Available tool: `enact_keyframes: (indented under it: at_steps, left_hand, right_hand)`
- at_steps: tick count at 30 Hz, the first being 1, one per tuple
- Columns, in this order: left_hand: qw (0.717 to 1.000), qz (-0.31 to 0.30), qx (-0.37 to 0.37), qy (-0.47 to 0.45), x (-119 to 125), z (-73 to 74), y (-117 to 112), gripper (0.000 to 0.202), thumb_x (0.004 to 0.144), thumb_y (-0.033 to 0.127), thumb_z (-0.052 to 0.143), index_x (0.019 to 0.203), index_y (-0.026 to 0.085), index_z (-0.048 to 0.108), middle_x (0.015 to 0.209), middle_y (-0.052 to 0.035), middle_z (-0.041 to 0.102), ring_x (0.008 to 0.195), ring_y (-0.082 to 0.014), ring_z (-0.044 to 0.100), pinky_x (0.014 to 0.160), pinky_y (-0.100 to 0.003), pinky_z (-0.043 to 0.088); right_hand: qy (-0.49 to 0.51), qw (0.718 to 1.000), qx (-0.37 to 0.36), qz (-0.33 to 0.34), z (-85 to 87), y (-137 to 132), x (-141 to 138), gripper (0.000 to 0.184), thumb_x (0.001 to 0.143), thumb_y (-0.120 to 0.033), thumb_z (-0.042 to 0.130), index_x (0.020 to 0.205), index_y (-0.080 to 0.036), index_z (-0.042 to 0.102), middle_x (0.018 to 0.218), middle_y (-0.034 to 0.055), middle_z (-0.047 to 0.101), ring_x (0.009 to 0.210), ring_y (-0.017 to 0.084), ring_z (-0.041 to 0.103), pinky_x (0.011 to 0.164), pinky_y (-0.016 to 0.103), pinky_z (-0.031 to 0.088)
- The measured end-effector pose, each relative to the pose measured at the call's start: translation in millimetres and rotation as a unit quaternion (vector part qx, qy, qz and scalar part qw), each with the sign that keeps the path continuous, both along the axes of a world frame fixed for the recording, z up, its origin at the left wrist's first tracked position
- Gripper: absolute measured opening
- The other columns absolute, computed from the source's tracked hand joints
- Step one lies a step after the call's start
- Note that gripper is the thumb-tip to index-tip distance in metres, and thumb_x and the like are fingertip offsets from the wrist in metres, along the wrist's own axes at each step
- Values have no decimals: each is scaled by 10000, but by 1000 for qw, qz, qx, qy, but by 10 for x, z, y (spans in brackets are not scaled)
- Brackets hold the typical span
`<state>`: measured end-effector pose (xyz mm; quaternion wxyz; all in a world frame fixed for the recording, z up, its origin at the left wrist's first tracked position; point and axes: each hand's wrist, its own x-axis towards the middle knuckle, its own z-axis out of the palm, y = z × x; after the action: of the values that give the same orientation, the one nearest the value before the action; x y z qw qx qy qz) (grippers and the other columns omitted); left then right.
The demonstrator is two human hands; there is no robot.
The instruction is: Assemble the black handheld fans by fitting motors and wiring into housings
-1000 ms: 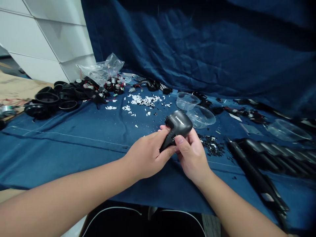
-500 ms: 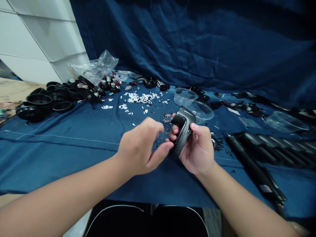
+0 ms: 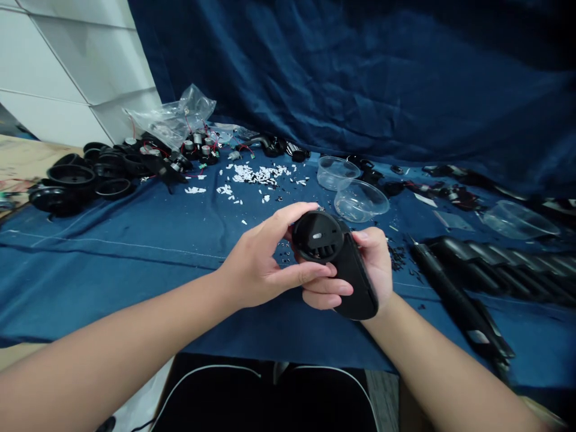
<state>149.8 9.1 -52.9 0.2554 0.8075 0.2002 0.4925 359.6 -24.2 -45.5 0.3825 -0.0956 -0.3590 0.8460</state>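
A black handheld device (image 3: 355, 279) with a round head and a broad handle is held up over the blue cloth. The round face of the head, with several slots and a small light oval on it, is turned toward me. My right hand (image 3: 375, 258) is wrapped around the handle, its fingers coming across the front. My left hand (image 3: 263, 255) grips the round head from the left, fingers over the top and thumb along the lower rim. The device's back is hidden.
Behind lie white pieces (image 3: 258, 174) and clear plastic bowls (image 3: 362, 204). Black cup-shaped parts (image 3: 69, 174), small wired motors (image 3: 198, 144) and a plastic bag (image 3: 175, 123) are at left. A pen-shaped electric screwdriver (image 3: 459, 306) and a row of black housings (image 3: 504, 267) lie at right.
The device has been turned so its round face shows toward me. My left hand, apart from its head before, has moved right and closed around it.
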Motion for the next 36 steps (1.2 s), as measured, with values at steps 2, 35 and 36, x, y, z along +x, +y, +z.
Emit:
enact_keyframes:
  at_steps: [2, 35, 36]
  left_hand:
    - [1000, -1, 19, -6, -4, 5, -12, 721, 1023, 519, 917, 1614, 274, 584, 1598, -68, 730, 1385, -242, 769, 1149, -314, 654]
    - [969, -217, 99, 70, 151, -35, -227, 587, 1063, 415, 812, 1605, 298, 621, 1369, -139, 797, 1239, -277, 800, 1068, -409, 695]
    - [967, -222, 99, 69, 157, -40, -236, 574, 1070, 377, 790, 1612, 295, 619, 1381, -143, 795, 1250, -274, 800, 1069, -405, 695]
  right_hand:
    - [4, 1000, 1, 24, 16, -21, 7, 468, 974, -655, 536, 980, -193, 609, 740, -73, 384, 475, 23, 231, 516, 193, 334]
    - [-585, 542, 527, -292, 238, -1408, 795, 620, 1139, -290, 650, 1746, -245, 533, 1550, 135, 740, 1406, 275, 766, 1170, 489, 689]
    - [-587, 529, 537, -296, 238, -1425, 801, 630, 1133, -278, 659, 1749, -245, 534, 1541, 133, 747, 1400, 280, 774, 1161, 495, 700]
